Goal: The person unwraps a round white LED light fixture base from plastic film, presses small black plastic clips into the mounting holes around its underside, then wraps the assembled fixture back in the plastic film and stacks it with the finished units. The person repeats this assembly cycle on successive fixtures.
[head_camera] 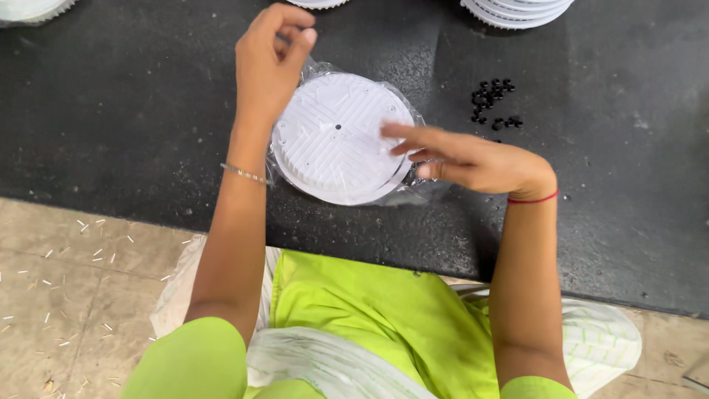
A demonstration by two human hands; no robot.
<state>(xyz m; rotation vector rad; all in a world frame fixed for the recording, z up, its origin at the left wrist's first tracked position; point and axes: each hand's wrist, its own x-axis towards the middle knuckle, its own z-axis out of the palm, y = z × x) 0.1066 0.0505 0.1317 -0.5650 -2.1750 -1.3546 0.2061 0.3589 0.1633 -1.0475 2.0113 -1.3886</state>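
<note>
White ribbed disc [336, 140]: flat on black mat [133, 118], inside clear plastic bag [413, 188]. Left hand [269, 63]: fingertips pinched on bag edge, holding wrap taut. Right hand [473, 159]: fingers extended together, resting on disc, steadying. Black small parts [493, 102]: clustered nearby, right.

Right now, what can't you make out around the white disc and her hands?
Head view only:
- Left hand: fingertips curl shut; whether they pinch anything is hidden.
- White ribbed disc: its right edge is behind the blurred right hand.
- Small black parts: too small to identify.
- White stacks: cut off by the top edge.
</note>
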